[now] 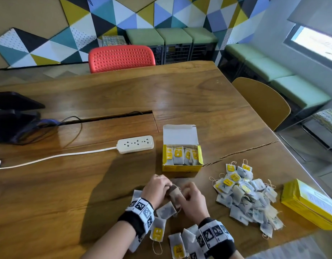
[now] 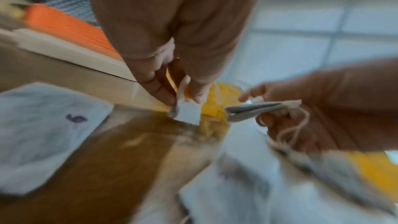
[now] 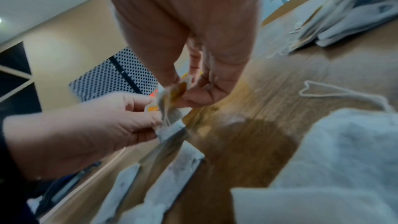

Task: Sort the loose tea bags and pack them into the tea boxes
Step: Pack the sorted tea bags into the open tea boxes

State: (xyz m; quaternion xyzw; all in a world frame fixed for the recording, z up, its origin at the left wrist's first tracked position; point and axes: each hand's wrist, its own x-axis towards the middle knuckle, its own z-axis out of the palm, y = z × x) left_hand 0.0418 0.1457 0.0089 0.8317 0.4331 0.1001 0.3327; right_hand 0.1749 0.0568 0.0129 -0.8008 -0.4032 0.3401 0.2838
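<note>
An office meeting or break-out room is suggested: a large wooden desk point(image 1: 180, 86) with a cable slot point(image 1: 109, 117) at centre left, a power strip point(image 1: 135, 144), chairs at the far side, and geometric acoustic wall panels point(image 1: 105, 17) across the top.

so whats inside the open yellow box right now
The open yellow box holds a row of tea bags standing upright, yellow tags showing. Whatever lies beneath them is hidden.

Your open yellow tea box point(image 1: 182, 166) stands on the table, lid flipped back, bags upright in a row inside. The loose tea bags point(image 1: 245, 195) lie heaped to its right, a second yellow box point(image 1: 309, 204) beyond them, more bags point(image 1: 177, 244) scattered near you.
</note>
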